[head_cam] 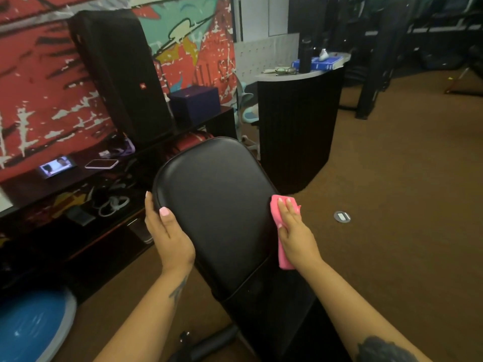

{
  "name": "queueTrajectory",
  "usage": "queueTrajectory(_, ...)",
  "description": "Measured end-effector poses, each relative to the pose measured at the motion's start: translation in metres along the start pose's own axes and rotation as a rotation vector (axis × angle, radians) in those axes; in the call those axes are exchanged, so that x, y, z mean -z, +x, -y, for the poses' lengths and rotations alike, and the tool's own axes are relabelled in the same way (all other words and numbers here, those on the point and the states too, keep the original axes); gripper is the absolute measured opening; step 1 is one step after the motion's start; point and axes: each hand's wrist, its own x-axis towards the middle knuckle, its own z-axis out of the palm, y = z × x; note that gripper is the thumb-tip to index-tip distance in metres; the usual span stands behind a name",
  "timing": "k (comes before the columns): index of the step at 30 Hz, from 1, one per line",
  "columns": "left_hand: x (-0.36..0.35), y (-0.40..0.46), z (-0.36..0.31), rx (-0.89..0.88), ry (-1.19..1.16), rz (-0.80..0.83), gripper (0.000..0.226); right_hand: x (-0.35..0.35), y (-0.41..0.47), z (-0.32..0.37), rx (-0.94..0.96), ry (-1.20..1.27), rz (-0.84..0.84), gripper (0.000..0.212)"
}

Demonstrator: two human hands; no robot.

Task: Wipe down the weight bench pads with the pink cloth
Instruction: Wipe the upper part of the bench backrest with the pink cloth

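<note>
**Cloth on the right flank of the back pad**

Cloth and pad meet along 1 line: I see the pink cloth (pixel 283 231) pressed flat against the right side edge of the back pad (pixel 217 212), under my right hand (pixel 294 235). That hand's fingers lie straight and together, palm down on the cloth, pointing toward the far rounded end of the pad. The cloth runs lengthwise along that edge, with a tail hanging out below my wrist.

My left hand (pixel 168 235) grips the opposite, left edge of the pad, thumb on the top face and fingers wrapped behind the rim, so it braces the pad.

The pad's long axis runs away from me, tilted slightly left, from the seam near my forearms out to the rounded far end. Nearer than that seam lies a second dark pad (pixel 277 320), which the cloth does not touch.

I judge the coming move turns on that axis: the right hand is the one on the cloth, and the pad's broad top face lies to its left, between my 2 hands. A sweep leftward across the face, or forward along the edge, looks open to me.
</note>
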Motion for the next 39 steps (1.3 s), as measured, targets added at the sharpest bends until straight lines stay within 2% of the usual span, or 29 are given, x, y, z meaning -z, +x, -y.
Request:
queueTrajectory(7,0.000,-0.001,0.000,-0.003,0.016,-0.011,0.050,-0.006,-0.027,-0.001,0.186,-0.048,0.078,0.067)
queueTrajectory(12,0.000,-0.002,-0.003,0.001,0.003,-0.017,0.050,0.004,-0.020,-0.020,0.079,-0.050,0.030,0.068)
queueTrajectory(17,0.000,-0.003,-0.004,0.018,0.004,-0.021,0.049,0.002,0.009,0.004,-0.043,0.009,-0.023,0.061)
queueTrajectory(24,0.000,-0.001,-0.003,0.006,0.003,-0.034,0.049,-0.017,-0.020,0.023,0.227,0.002,0.061,0.068)
queueTrajectory(29,0.001,-0.002,-0.004,0.003,0.016,-0.028,0.050,-0.007,-0.029,0.000,0.108,-0.022,0.046,0.068)
queueTrajectory(34,0.002,-0.002,-0.003,0.013,0.008,-0.023,0.051,-0.009,-0.012,0.022,0.004,-0.011,0.037,0.063)
queueTrajectory(39,0.001,-0.001,-0.003,0.011,-0.001,-0.017,0.051,-0.022,-0.026,0.046,0.211,-0.003,0.081,0.068)
